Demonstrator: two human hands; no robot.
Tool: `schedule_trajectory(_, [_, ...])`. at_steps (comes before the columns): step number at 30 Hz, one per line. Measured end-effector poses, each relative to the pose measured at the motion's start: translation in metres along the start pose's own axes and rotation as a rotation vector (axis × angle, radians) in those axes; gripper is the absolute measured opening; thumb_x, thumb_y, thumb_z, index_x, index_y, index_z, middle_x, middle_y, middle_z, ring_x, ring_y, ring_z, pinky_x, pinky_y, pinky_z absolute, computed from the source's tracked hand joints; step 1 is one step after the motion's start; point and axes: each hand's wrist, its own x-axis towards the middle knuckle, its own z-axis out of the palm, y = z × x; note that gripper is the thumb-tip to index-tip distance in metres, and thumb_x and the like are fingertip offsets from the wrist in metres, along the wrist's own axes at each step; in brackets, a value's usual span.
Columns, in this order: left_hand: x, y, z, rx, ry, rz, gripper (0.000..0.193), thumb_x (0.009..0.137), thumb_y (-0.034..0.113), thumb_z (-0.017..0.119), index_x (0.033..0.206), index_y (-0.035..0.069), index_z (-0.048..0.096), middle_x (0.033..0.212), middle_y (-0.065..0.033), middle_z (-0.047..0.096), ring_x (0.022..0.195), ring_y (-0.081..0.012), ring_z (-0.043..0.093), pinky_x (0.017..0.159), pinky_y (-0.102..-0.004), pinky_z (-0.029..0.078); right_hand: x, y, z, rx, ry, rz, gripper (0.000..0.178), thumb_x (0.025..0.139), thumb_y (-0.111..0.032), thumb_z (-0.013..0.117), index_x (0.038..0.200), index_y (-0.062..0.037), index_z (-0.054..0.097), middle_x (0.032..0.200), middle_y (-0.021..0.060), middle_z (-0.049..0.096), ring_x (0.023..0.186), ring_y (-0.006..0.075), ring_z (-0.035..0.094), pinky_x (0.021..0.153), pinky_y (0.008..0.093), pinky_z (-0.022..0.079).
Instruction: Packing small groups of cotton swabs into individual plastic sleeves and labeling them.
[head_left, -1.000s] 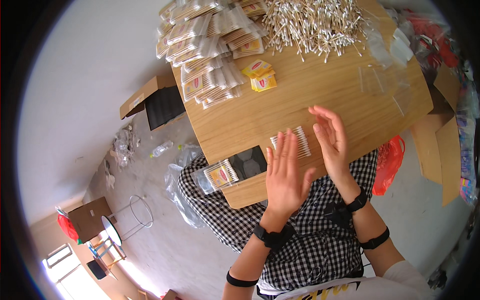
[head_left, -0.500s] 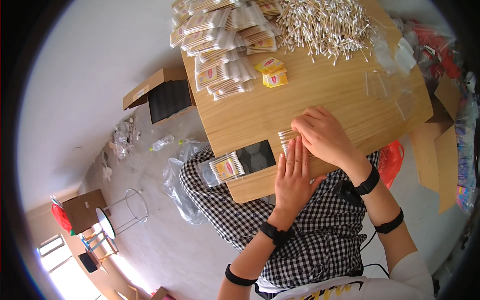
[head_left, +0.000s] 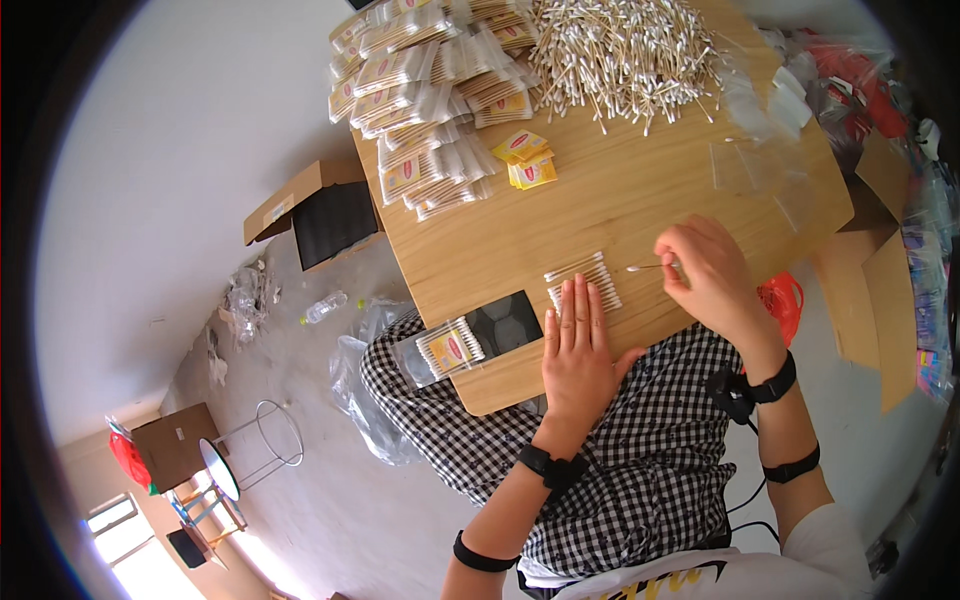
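Observation:
A short row of cotton swabs [head_left: 596, 268] lies side by side on the wooden table [head_left: 500, 240] near its front edge. My left hand [head_left: 580, 365] rests flat with its fingers stretched out, the fingertips on the near part of the row. To the right, a single cotton swab [head_left: 645, 267] is pinched between the fingers of my right hand [head_left: 715, 280], apart from the row. Left of my left hand lies a dark rectangular pad [head_left: 508, 320]. Beside it, a clear bag with swabs and a yellow card [head_left: 450, 347] overhangs the table's edge.
A large heap of loose swabs [head_left: 625, 60] covers the far side of the table. Stacked filled packets [head_left: 400, 110] stand at the far left, with small yellow cards [head_left: 530, 172] beside them. Clear empty bags [head_left: 750, 165] lie at right. Cardboard boxes [head_left: 860, 290] flank the table.
My right hand has moved right, off the row, and now holds one swab. More of the row shows. My left hand stays nearly in place, and the view has shifted slightly.

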Motion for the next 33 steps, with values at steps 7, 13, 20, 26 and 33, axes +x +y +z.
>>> schedule_trajectory(7, [0.028,-0.004,-0.012,0.02,0.057,-0.028,0.104,0.086,0.064,0.054,0.15,-0.01,0.019,0.158,-0.0269,0.021,0.149,-0.0381,0.017,0.118,-0.0554,0.016,-0.144,0.079,-0.076,-0.202,-0.02,0.537,0.028,0.075,0.008,0.065,0.098,-0.0051,0.054,0.082,0.0081,0.056,0.087,0.0288,0.057,0.079,0.0379,0.047])
schedule_trajectory(13, [0.023,-0.007,-0.007,0.12,0.016,-0.004,0.103,0.087,0.066,0.052,0.149,-0.011,0.022,0.158,-0.0261,0.022,0.148,-0.0377,0.018,0.118,-0.0543,0.017,-0.134,0.058,-0.041,0.017,0.337,0.58,0.026,0.084,0.006,0.061,0.109,-0.0039,0.059,0.09,0.0118,0.06,0.091,0.0282,0.059,0.084,0.0377,0.048])
schedule_trajectory(20, [0.023,-0.012,-0.004,0.092,0.02,-0.012,0.098,0.09,0.062,0.052,0.148,-0.012,0.025,0.157,-0.0266,0.023,0.148,-0.0376,0.019,0.119,-0.0508,0.018,-0.028,-0.002,0.051,0.566,0.288,0.142,0.02,0.079,0.009,0.06,0.089,-0.0072,0.066,0.099,0.0071,0.064,0.095,0.0267,0.06,0.082,0.0375,0.048])
schedule_trajectory(26, [0.024,-0.009,-0.004,0.063,0.049,-0.013,0.097,0.089,0.061,0.053,0.147,-0.012,0.026,0.157,-0.027,0.023,0.148,-0.0378,0.019,0.119,-0.0507,0.018,-0.024,0.005,0.075,0.58,0.243,0.06,0.019,0.071,0.01,0.062,0.069,-0.0089,0.064,0.101,0.0035,0.063,0.099,0.0251,0.058,0.084,0.037,0.047])
schedule_trajectory(33, [0.025,-0.007,-0.005,0.074,0.056,-0.012,0.096,0.09,0.062,0.052,0.147,-0.011,0.027,0.156,-0.027,0.024,0.148,-0.0372,0.02,0.119,-0.0503,0.018,-0.019,0.003,0.074,0.461,0.239,0.022,0.018,0.071,0.008,0.063,0.067,-0.0096,0.064,0.101,0.0029,0.063,0.099,0.0263,0.057,0.086,0.0384,0.046])
